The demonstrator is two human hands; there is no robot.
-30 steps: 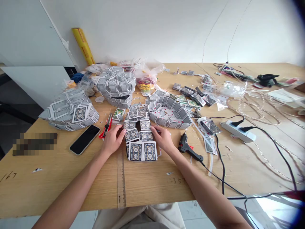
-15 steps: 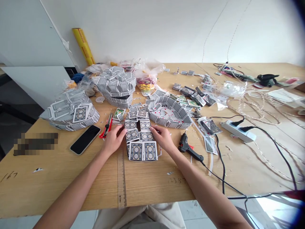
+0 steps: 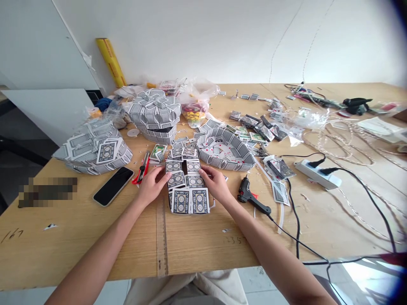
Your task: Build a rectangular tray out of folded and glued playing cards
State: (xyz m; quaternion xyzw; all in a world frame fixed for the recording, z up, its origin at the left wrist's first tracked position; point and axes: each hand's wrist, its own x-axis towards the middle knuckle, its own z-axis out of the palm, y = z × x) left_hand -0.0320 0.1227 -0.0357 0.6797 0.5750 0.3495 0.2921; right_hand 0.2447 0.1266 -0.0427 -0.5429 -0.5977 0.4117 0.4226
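Left hand [image 3: 151, 185] and right hand [image 3: 216, 184] flank the playing-card construction [image 3: 193, 181] on the wooden surface [image 3: 197, 243], each grip grasping one side.

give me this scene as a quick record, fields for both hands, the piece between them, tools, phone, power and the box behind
left hand: at left edge of card-covered piece; grip unclear
right hand: at its right edge; grip unclear
piece: patterned card backs on top, dark gap near the middle
tools: red cutter beside left hand; glue gun lying right of right hand
phone: face up, screen dark
power strip: far right, two black plugs in
box: open-topped, loose cards inside
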